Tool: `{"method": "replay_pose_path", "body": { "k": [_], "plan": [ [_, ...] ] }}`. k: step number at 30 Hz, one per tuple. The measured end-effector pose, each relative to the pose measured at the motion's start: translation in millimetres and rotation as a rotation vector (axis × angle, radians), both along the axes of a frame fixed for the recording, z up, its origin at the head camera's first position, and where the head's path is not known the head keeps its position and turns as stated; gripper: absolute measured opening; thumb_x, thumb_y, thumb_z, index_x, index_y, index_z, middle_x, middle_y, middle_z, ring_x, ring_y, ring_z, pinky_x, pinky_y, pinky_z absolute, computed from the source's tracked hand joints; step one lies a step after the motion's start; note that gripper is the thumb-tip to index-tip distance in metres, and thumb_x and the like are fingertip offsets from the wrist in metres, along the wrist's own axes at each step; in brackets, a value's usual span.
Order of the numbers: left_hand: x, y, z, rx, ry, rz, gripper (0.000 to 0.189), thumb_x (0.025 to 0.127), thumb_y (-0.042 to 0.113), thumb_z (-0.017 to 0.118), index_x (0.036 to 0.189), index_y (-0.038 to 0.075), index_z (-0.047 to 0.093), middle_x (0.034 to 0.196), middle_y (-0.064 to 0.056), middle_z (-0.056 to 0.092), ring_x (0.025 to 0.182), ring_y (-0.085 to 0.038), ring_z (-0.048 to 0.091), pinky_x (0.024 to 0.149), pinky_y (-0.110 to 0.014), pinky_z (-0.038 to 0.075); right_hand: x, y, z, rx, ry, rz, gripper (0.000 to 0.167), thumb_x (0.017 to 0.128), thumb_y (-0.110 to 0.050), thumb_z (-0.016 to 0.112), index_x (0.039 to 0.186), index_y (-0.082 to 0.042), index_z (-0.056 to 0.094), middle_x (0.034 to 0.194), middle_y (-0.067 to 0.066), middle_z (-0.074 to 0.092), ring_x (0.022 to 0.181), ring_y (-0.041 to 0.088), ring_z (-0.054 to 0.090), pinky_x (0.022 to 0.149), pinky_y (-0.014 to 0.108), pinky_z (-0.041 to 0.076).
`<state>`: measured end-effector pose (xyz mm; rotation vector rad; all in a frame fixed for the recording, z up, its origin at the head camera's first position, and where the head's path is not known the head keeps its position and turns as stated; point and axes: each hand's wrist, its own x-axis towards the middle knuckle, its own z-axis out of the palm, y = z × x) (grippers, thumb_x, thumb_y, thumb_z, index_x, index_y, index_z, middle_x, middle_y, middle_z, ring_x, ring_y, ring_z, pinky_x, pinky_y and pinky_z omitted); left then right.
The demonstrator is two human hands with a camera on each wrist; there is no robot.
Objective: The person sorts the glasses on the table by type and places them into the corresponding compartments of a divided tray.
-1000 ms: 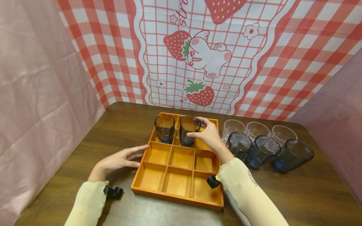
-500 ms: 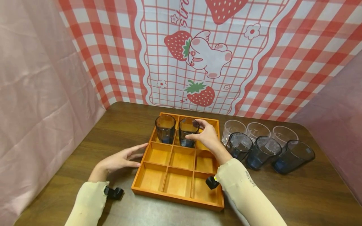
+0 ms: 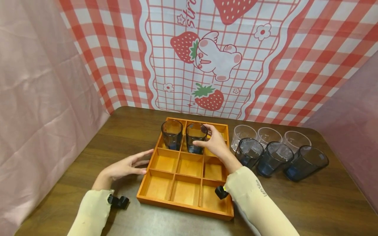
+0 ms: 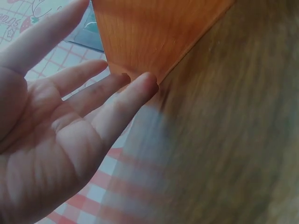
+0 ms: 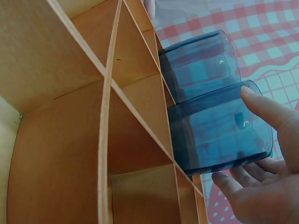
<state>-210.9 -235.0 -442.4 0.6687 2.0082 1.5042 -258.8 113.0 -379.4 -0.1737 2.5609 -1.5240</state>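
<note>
My right hand (image 3: 217,144) holds a dark tinted drinking glass (image 3: 195,139), thumb on the near side and fingers round the right side. This glass stands upright in a middle-column compartment of the wooden divided tray (image 3: 184,205). In the right wrist view, the thumb lies on the held glass (image 5: 219,130) near its rim. A second dark glass (image 3: 172,136) stands just left of it, in the left column. My left hand (image 3: 125,167) lies at the tray's left side, fingers extended; in the left wrist view its fingertips meet the tray's side wall (image 4: 145,37).
Right of the tray, three dark glasses (image 3: 274,160) stand in a row on the wooden table (image 3: 333,203). Three clear glasses (image 3: 268,135) stand behind them. A red checked cloth (image 3: 124,65) hangs at the back, with pink cloth (image 3: 44,98) on the left.
The held glass has shifted slightly left and down in the tray, and my right hand has moved with it. My left hand has stayed nearly still.
</note>
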Motion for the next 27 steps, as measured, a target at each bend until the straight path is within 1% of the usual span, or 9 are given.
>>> {"method": "replay_pose_path", "body": {
  "k": [4, 6, 8, 11, 13, 15, 19, 23, 27],
  "plan": [
    [-1.6, -0.1, -2.3, -0.001, -0.008, -0.004, 0.080, 0.096, 0.014, 0.060, 0.156, 0.003, 0.008, 0.162, -0.023, 0.003, 0.144, -0.050, 0.018, 0.108, -0.055, 0.038, 2.3, 0.3, 0.2, 0.000, -0.011, 0.001, 0.087, 0.083, -0.025, 0.078, 0.152, -0.014, 0.026, 0.158, 0.013, 0.029, 0.144, 0.036, 0.030, 0.111, 0.053, 0.036],
    [-2.2, -0.3, -3.6, 0.003, -0.010, -0.005, 0.080, 0.096, 0.014, 0.060, 0.156, 0.004, 0.008, 0.162, -0.024, 0.003, 0.144, -0.050, 0.018, 0.108, -0.053, 0.039, 3.6, 0.6, 0.6, -0.005, -0.010, 0.007, 0.088, 0.083, -0.023, 0.077, 0.153, -0.013, 0.025, 0.158, 0.014, 0.028, 0.144, 0.035, 0.030, 0.112, 0.052, 0.035],
    [-2.6, -0.5, -4.9, 0.016, -0.011, -0.007, 0.080, 0.096, 0.014, 0.060, 0.156, 0.004, 0.008, 0.162, -0.024, 0.002, 0.143, -0.050, 0.018, 0.108, -0.047, 0.042, 5.0, 1.1, 1.2, -0.015, -0.008, 0.017, 0.088, 0.084, -0.021, 0.077, 0.153, -0.012, 0.024, 0.158, 0.014, 0.028, 0.145, 0.033, 0.029, 0.114, 0.049, 0.035],
    [-3.1, -0.9, -6.8, 0.038, -0.008, -0.012, 0.080, 0.096, 0.013, 0.060, 0.156, 0.004, 0.008, 0.162, -0.024, 0.001, 0.143, -0.051, 0.018, 0.105, -0.035, 0.045, 7.0, 2.0, 2.9, -0.035, -0.008, 0.025, 0.088, 0.084, -0.019, 0.076, 0.154, -0.011, 0.023, 0.158, 0.013, 0.027, 0.147, 0.030, 0.026, 0.116, 0.046, 0.032],
    [-3.4, -1.3, -7.7, 0.049, -0.006, -0.016, 0.080, 0.096, 0.013, 0.060, 0.156, 0.004, 0.008, 0.162, -0.024, 0.000, 0.143, -0.051, 0.017, 0.102, -0.028, 0.045, 8.4, 2.9, 4.7, -0.051, -0.010, 0.023, 0.088, 0.085, -0.019, 0.076, 0.154, -0.010, 0.022, 0.159, 0.011, 0.026, 0.147, 0.029, 0.024, 0.117, 0.046, 0.031],
    [-3.6, -1.3, -8.0, 0.055, -0.007, -0.020, 0.080, 0.096, 0.012, 0.060, 0.156, 0.004, 0.008, 0.162, -0.024, 0.000, 0.143, -0.051, 0.016, 0.100, -0.024, 0.045, 10.0, 3.9, 7.0, -0.069, -0.011, 0.022, 0.087, 0.085, -0.018, 0.075, 0.154, -0.010, 0.022, 0.160, 0.010, 0.026, 0.148, 0.028, 0.024, 0.117, 0.045, 0.031],
    [-3.5, -1.5, -8.3, 0.056, -0.010, -0.022, 0.080, 0.096, 0.012, 0.059, 0.156, 0.005, 0.007, 0.162, -0.023, -0.001, 0.144, -0.050, 0.015, 0.099, -0.020, 0.044, 14.5, 6.9, 13.5, -0.107, 0.008, 0.024, 0.085, 0.086, -0.016, 0.074, 0.153, -0.010, 0.022, 0.160, 0.008, 0.026, 0.149, 0.026, 0.022, 0.119, 0.044, 0.028],
    [-3.1, -1.7, -8.5, 0.040, -0.011, -0.007, 0.080, 0.096, 0.012, 0.060, 0.157, 0.008, 0.009, 0.163, -0.020, 0.001, 0.145, -0.046, 0.015, 0.099, -0.018, 0.043, 21.1, 11.8, 21.3, -0.135, 0.039, 0.032, 0.084, 0.087, -0.014, 0.073, 0.154, -0.010, 0.021, 0.160, 0.007, 0.026, 0.149, 0.024, 0.021, 0.121, 0.043, 0.024],
    [-3.0, -1.1, -9.0, 0.037, -0.009, 0.005, 0.080, 0.095, 0.013, 0.061, 0.157, 0.010, 0.010, 0.163, -0.018, 0.003, 0.146, -0.043, 0.015, 0.100, -0.015, 0.040, 30.4, 18.7, 28.6, -0.163, 0.074, 0.045, 0.083, 0.088, -0.014, 0.072, 0.153, -0.011, 0.022, 0.160, 0.005, 0.026, 0.149, 0.023, 0.022, 0.120, 0.042, 0.025]
  ]
}}
